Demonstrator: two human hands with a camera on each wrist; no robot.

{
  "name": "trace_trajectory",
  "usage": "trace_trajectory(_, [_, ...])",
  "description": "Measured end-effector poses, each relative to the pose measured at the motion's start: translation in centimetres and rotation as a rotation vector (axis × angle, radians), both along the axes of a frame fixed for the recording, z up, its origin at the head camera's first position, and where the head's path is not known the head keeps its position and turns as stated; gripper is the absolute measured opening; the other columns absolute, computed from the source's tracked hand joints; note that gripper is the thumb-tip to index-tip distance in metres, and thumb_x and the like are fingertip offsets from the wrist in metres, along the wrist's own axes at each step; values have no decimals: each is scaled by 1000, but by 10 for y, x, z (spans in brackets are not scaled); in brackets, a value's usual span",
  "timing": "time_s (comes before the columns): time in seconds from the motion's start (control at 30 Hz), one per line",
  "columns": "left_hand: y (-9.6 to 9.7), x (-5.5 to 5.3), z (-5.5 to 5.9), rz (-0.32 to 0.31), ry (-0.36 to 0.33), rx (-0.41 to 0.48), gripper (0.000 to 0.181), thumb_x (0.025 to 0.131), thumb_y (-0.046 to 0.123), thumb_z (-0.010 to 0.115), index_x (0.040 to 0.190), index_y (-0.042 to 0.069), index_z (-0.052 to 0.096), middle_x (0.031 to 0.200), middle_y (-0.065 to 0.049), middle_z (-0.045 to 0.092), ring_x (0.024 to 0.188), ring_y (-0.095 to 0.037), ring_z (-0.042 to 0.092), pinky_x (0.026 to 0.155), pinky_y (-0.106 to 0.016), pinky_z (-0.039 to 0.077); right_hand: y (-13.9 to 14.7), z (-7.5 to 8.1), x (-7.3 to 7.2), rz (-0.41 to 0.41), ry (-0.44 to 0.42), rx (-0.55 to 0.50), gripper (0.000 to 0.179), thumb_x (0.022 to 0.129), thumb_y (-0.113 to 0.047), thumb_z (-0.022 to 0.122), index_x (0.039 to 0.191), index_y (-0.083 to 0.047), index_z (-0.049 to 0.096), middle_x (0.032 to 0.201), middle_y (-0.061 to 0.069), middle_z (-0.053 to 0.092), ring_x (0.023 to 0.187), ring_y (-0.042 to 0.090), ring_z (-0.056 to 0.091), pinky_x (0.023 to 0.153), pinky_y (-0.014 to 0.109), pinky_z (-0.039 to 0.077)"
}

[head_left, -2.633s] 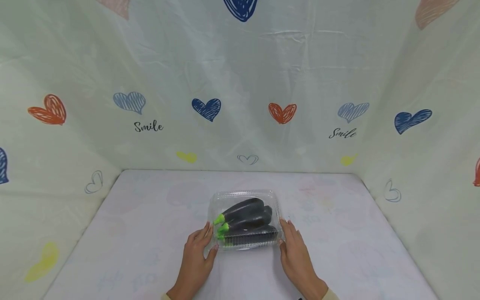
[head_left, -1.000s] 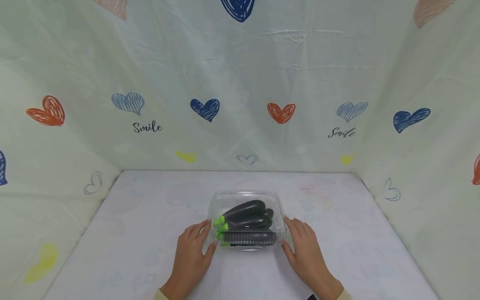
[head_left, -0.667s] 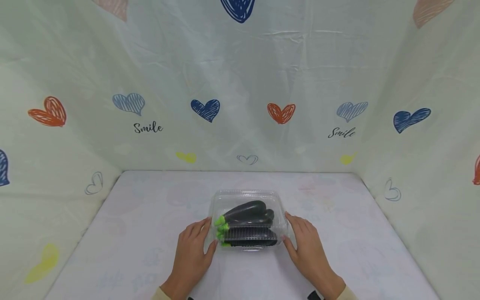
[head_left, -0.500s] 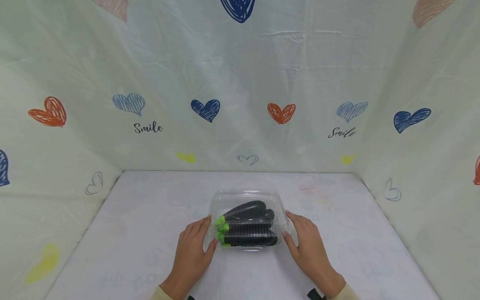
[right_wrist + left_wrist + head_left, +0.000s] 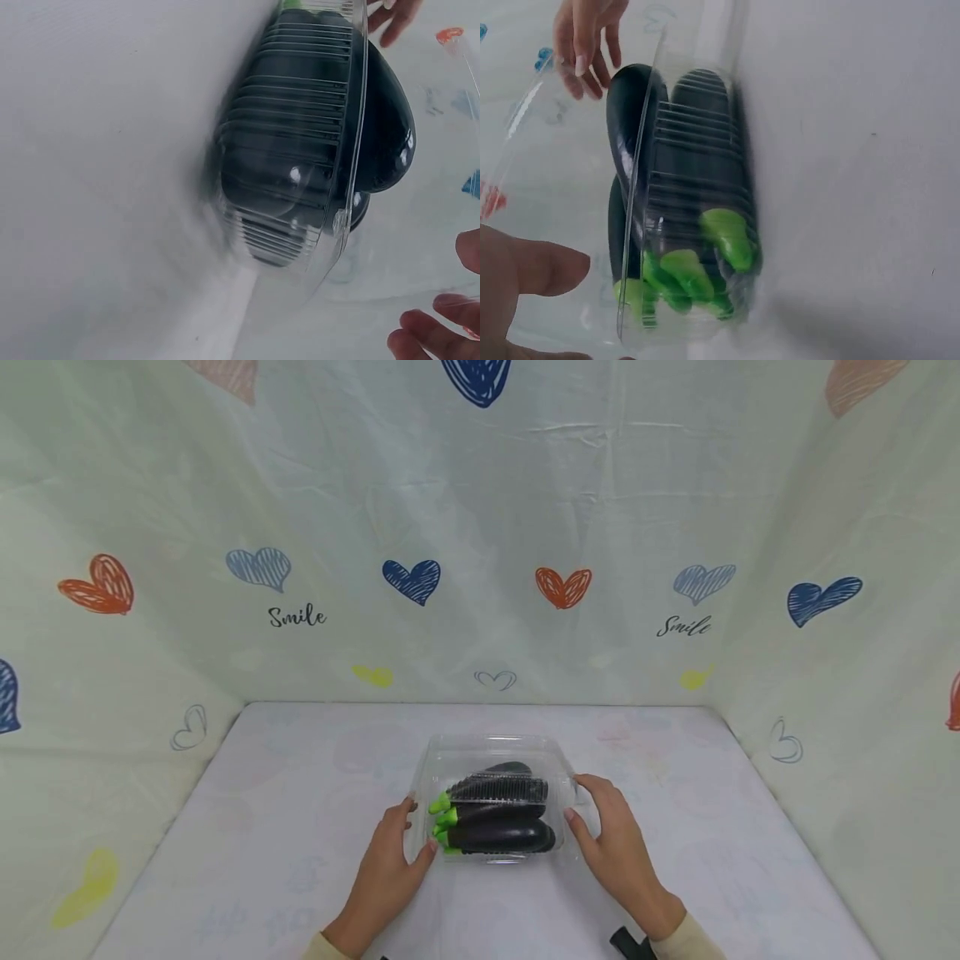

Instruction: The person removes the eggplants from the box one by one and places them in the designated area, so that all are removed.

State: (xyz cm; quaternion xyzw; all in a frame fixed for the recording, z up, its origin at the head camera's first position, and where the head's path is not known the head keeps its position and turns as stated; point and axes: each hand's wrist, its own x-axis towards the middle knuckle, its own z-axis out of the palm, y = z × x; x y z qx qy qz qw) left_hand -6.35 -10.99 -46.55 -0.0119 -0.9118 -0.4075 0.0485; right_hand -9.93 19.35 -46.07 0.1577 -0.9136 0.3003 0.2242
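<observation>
Several dark purple eggplants [image 5: 498, 835] with green stems lie side by side in a clear plastic clamshell container [image 5: 500, 860] on the table. Its transparent lid [image 5: 495, 788], with a ribbed wall, is tilted up over them. My left hand [image 5: 392, 867] pinches the lid's left side between thumb and fingers; in the left wrist view the thumb [image 5: 555, 268] shows beside it. On the opposite side my right hand [image 5: 617, 847] pinches the lid's edge, its fingers [image 5: 435, 337] partly cut off in the right wrist view. Both wrist views show eggplants standing above the base's rim.
The white table [image 5: 300, 785] carries faint printed marks. Its far edge meets a pale curtain [image 5: 480, 510] with printed hearts, which also hangs along both sides. A black strap piece [image 5: 632, 943] shows at the right wrist.
The lid's front has swung up and back, its ribbed wall shifting away from me over the eggplants. Both hands have moved with it, the right one also slightly outward. The base has stayed put.
</observation>
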Motion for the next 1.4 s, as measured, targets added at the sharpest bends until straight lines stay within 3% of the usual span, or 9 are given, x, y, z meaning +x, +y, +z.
trace_trajectory(0.17, [-4, -3, -5, -32, -90, 127, 69, 95, 10, 74, 153, -9, 40, 140, -21, 56, 111, -27, 62, 88, -44, 59, -2, 0, -6, 26, 29, -51, 56, 91, 0, 78, 141, 4, 54, 138, 20, 62, 131, 40, 60, 109, 50, 48])
trace_trajectory(0.4, [-9, -11, -9, -15, -185, 349, 62, 96, -1, 64, 152, -12, 39, 124, -21, 62, 98, -22, 65, 74, -31, 58, -3, 0, -16, 81, 63, -168, 57, 89, 8, 76, 142, 8, 53, 137, 22, 61, 124, 37, 61, 107, 15, 42])
trace_trajectory(0.53, [-10, -13, -8, 10, -206, 409, 60, 94, -6, 62, 150, -13, 42, 121, -22, 62, 94, -23, 66, 69, -30, 60, -3, 2, -21, 81, 60, -195, 59, 88, 8, 77, 142, 7, 52, 136, 23, 61, 121, 38, 62, 103, 35, 53])
trace_trajectory(0.63, [-12, -14, -8, 24, -224, 447, 60, 93, -8, 61, 150, -12, 41, 120, -22, 61, 92, -24, 66, 69, -30, 61, -3, 3, -25, 77, 52, -211, 60, 88, 8, 78, 143, 7, 52, 137, 23, 61, 121, 38, 63, 97, 53, 54])
trace_trajectory(0.7, [-12, -15, -9, 27, -231, 468, 61, 93, -9, 61, 150, -12, 41, 119, -22, 61, 90, -23, 67, 70, -30, 61, -3, 4, -28, 76, 46, -221, 60, 88, 7, 78, 143, 7, 52, 137, 22, 61, 121, 38, 63, 97, 55, 54])
trace_trajectory(0.97, [-12, -17, -7, 47, -266, 523, 59, 94, -12, 62, 150, -14, 42, 115, -20, 58, 86, -22, 66, 70, -32, 62, -2, 9, -41, 90, 38, -242, 61, 88, 7, 77, 143, 9, 51, 138, 25, 60, 123, 43, 62, 98, 57, 54])
trace_trajectory(1.17, [-12, -18, -6, 56, -298, 520, 60, 94, -11, 63, 150, -14, 42, 113, -18, 58, 84, -19, 65, 70, -30, 61, 0, 12, -51, 119, 23, -263, 67, 89, 6, 76, 148, 9, 47, 141, 26, 59, 126, 44, 60, 106, 19, 46])
trace_trajectory(1.23, [-12, -18, -6, 59, -306, 518, 60, 94, -11, 63, 150, -13, 43, 113, -17, 58, 83, -18, 64, 71, -30, 60, 0, 12, -54, 127, 14, -266, 69, 89, 5, 76, 151, 8, 45, 143, 26, 58, 127, 44, 59, 106, 14, 43])
trace_trajectory(1.4, [-12, -16, -6, 61, -316, 533, 61, 93, -10, 63, 150, -11, 43, 114, -17, 57, 84, -19, 64, 72, -31, 60, -1, 11, -61, 133, -40, -276, 72, 91, 3, 76, 154, 7, 42, 148, 26, 55, 130, 46, 58, 107, 46, 51])
